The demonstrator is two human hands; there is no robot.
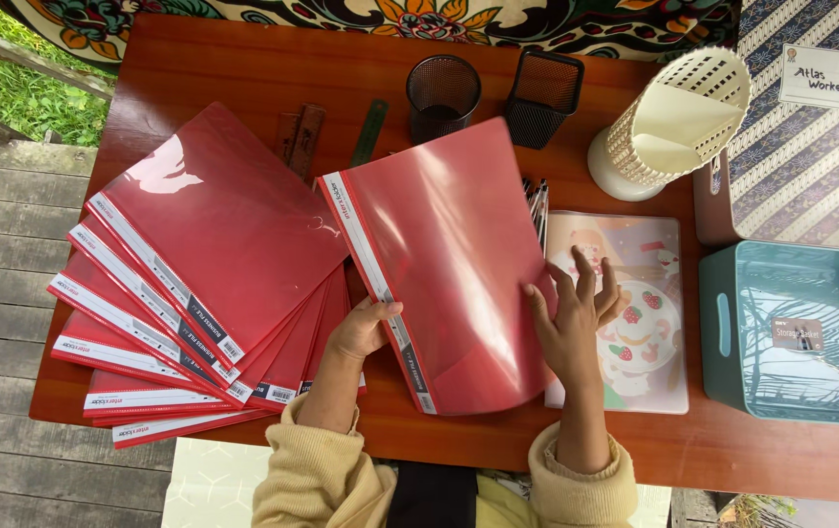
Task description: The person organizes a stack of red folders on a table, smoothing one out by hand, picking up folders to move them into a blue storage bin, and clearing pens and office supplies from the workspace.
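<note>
L hand (pixel 365 328) pinches the spine edge of one red folder (pixel 444 264), thumb on top, fingers under; grip closed on it. R hand (pixel 576 318) lies w/ fingers spread at the folder's right edge, touching it, more steadying than clamping, so that grip is wide. Folder is tilted, its far corner lifted toward the two black mesh cups (pixel 444 93), its near corner low over the desk (pixel 243 68).

Left of it: fanned stack of red folders (pixel 209 264), spines toward the desk's left edge, overlapping like cards. Held folder sits just beside the stack, overlapping its right side.

Under R hand: pastel sleeve w/ strawberry drawing (pixel 654 342), flat on the desk. Pens (pixel 538 200) poke out behind the folder. Cream holder (pixel 673 122) lies tipped at far right; teal basket (pixel 795 332) at the right edge. Rulers (pixel 302 132) are at the back.

Step in hand, by my read: one folder is separated from the fan and handled by both hands. A next move would need L pinch kept firm on the spine, since the glossy cover looks slippery and bends easily, and R hand supporting the free edge so it doesn't flop.
</note>
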